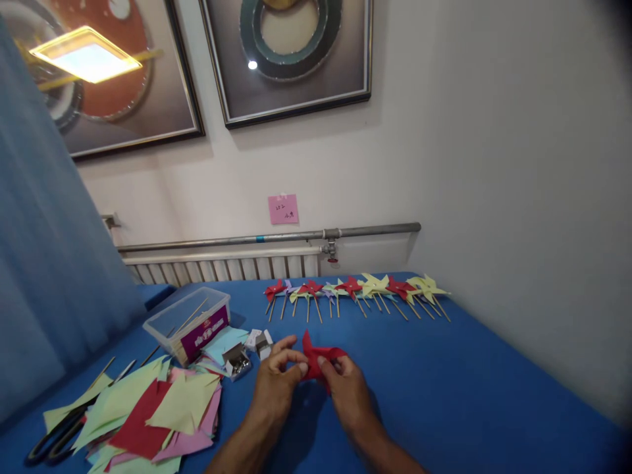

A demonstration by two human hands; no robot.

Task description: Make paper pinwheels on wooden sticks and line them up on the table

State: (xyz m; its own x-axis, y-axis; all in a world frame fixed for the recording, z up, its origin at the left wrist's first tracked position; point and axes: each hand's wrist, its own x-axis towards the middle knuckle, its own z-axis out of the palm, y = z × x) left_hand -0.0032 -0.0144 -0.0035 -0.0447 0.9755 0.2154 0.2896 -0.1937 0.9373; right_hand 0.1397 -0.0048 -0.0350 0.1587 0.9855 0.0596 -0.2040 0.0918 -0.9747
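Observation:
Between my hands is a red paper pinwheel (316, 359) with folded blades, held just above the blue table. My right hand (348, 390) pinches it, thumb pressed on its middle. My left hand (279, 376) is closed at its left edge, thumb and index finger together beside the paper; whether a pin is between them is too small to tell. Left of my left hand stands a small open box of metal pins (237, 362), with another small white box (261, 342) behind it.
Finished pinwheels on sticks (350, 287) line the table's far side. At left are a pile of cut colored paper (148, 415), black-handled scissors (59, 438) and a clear plastic box (190, 322) with wooden sticks. A blue curtain (54, 230) hangs left; a wall borders the right.

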